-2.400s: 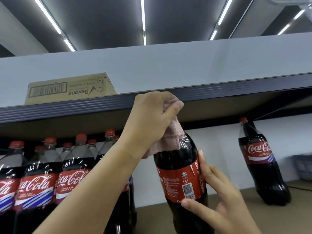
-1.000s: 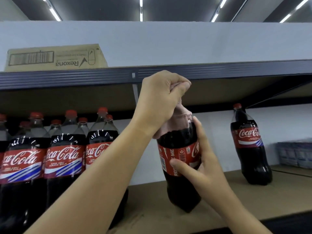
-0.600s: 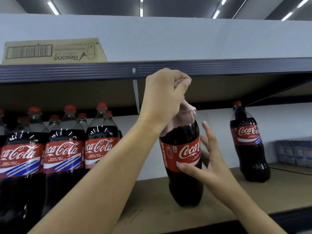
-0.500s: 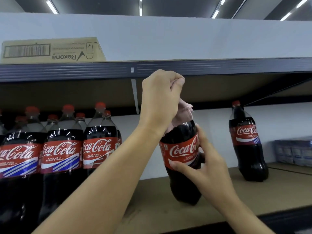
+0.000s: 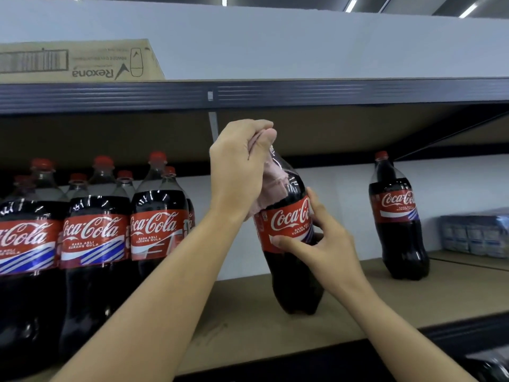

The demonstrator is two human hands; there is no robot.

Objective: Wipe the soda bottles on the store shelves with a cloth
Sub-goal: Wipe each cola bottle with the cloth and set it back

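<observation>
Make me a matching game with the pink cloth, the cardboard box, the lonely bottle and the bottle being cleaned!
Things:
1. pink cloth
2. cardboard box
3. lone bottle
4. bottle being wiped

Places:
A. up on the top shelf
B. standing alone at the right
C. gripped by the left hand
D. steadied by the right hand

Pairs: 1-C, 2-A, 3-B, 4-D

A cluster of bottles [image 5: 93, 238] stands on the shelf [image 5: 358, 304], left of the held bottle [image 5: 292, 260]. A lone bottle [image 5: 399, 221] stands right. A carton [image 5: 80, 62] sits on the upper shelf [image 5: 303, 92].
</observation>
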